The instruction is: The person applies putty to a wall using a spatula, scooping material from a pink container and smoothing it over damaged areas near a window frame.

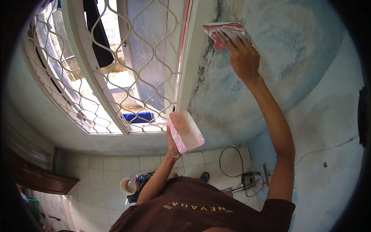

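My right hand [246,60] is raised at the upper right, its fingers pressed over a flat pink putty spreader [221,28] smeared with white paste. The spreader lies against the patchy blue-grey wall [293,50], close to the white window frame [195,58]. Lower down, near the middle, my left hand [172,143] grips a rectangular pink tub [176,136] from its left side. White paste coats the tub's rim and outer wall, and its inside looks pale. Some white specks show on my left wrist.
A window with a wavy metal grille [141,63] fills the upper left. On the tiled floor [96,174] stand a pale bucket [129,186] beside dark plastic, and a looped black cable [220,160] near a small metal device [249,179]. Brown wooden furniture [42,174] is at left.
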